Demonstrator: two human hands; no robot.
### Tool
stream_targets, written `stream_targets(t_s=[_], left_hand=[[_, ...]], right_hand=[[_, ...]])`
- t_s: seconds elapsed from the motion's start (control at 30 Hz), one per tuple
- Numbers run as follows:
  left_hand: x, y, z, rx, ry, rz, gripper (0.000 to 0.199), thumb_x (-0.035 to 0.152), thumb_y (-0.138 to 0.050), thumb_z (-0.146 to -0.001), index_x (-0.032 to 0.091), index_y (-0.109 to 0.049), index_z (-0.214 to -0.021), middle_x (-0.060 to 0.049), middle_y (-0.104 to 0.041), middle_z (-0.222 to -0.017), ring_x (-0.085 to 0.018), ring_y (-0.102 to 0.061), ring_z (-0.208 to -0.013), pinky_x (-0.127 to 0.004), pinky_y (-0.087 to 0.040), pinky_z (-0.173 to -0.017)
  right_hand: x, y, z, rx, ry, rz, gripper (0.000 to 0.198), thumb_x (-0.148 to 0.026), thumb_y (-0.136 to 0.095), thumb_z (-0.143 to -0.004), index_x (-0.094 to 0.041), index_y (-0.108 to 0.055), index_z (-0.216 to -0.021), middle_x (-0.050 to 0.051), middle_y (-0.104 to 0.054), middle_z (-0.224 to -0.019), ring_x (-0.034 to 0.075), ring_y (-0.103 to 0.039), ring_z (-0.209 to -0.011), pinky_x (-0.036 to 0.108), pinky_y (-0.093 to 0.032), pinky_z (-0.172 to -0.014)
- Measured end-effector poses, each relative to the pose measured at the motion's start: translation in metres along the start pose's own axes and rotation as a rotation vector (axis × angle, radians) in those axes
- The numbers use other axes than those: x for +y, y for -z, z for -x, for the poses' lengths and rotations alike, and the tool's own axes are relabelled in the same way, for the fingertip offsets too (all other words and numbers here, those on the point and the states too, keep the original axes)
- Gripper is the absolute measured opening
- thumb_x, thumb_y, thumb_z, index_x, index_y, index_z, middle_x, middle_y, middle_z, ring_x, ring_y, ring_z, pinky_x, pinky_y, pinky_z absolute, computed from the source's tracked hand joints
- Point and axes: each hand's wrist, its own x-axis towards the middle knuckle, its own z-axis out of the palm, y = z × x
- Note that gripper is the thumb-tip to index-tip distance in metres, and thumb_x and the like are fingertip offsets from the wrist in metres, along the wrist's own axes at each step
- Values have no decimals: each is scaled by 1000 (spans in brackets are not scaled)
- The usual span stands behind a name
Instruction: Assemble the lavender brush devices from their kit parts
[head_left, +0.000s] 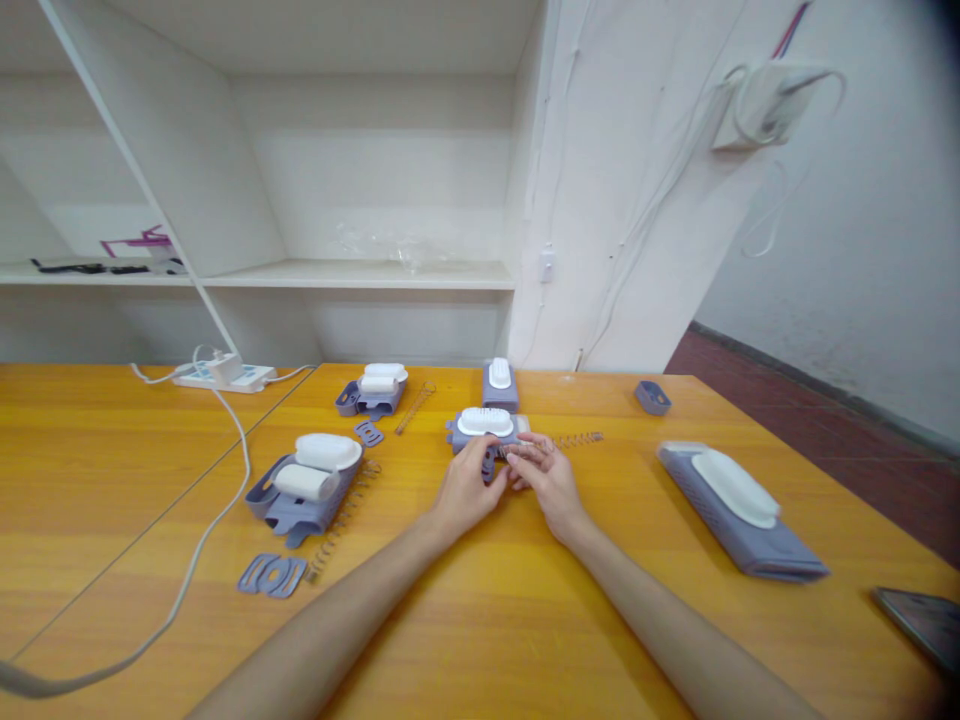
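Note:
My left hand (469,488) pinches a small grey slotted plate (488,466), partly covered by the fingers. Close beside it, my right hand (551,484) is closed on a metal coil spring (581,440), whose free end sticks out to the right. The spring's near end meets the plate or lies just beside it; I cannot tell which. Right behind both hands lies a grey housing (463,436) with a white oval, ribbed piece (486,421) on top. Another grey housing (501,397) with a white piece stands farther back.
To the left lie a grey housing (289,510) with white parts, a loose spring (341,525) and a slotted plate (271,576). A similar set (381,400) sits behind. At right are a long grey case (739,525), a grey cap (652,397) and a phone-like device (922,620). A cable (225,515) crosses the left side.

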Motion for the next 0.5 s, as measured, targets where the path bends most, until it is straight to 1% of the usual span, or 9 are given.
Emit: stream_targets(t_s=[0.17, 0.37, 0.5], left_hand=[[1, 1, 0, -5, 10, 15, 26, 21, -53, -80, 20, -51, -105, -6, -61, -101, -18, -58, -93, -31, -46, -82], [3, 2, -1, -18, -5, 20, 26, 19, -52, -80, 20, -52, -106, -6, -61, -101, -18, -58, -94, -31, -46, -83], [4, 3, -1, -17, -6, 36, 28, 17, -52, -79, 20, -52, -106, -5, -62, -102, -17, -58, -95, -30, -46, -84]], right_hand=[[0, -1, 0, -10, 20, 18, 42, -33, -72, -67, -21, -48, -100, 2, -65, -89, 14, -61, -69, 21, -48, -50], [4, 0, -1, 16, 48, 54, 36, -38, -71, -67, -20, -52, -91, 2, -64, -84, 15, -61, -67, 22, -48, -48], [6, 0, -2, 15, 60, 58, 35, -38, -72, -67, -20, -53, -90, 1, -63, -82, 15, -61, -68, 22, -47, -48]])
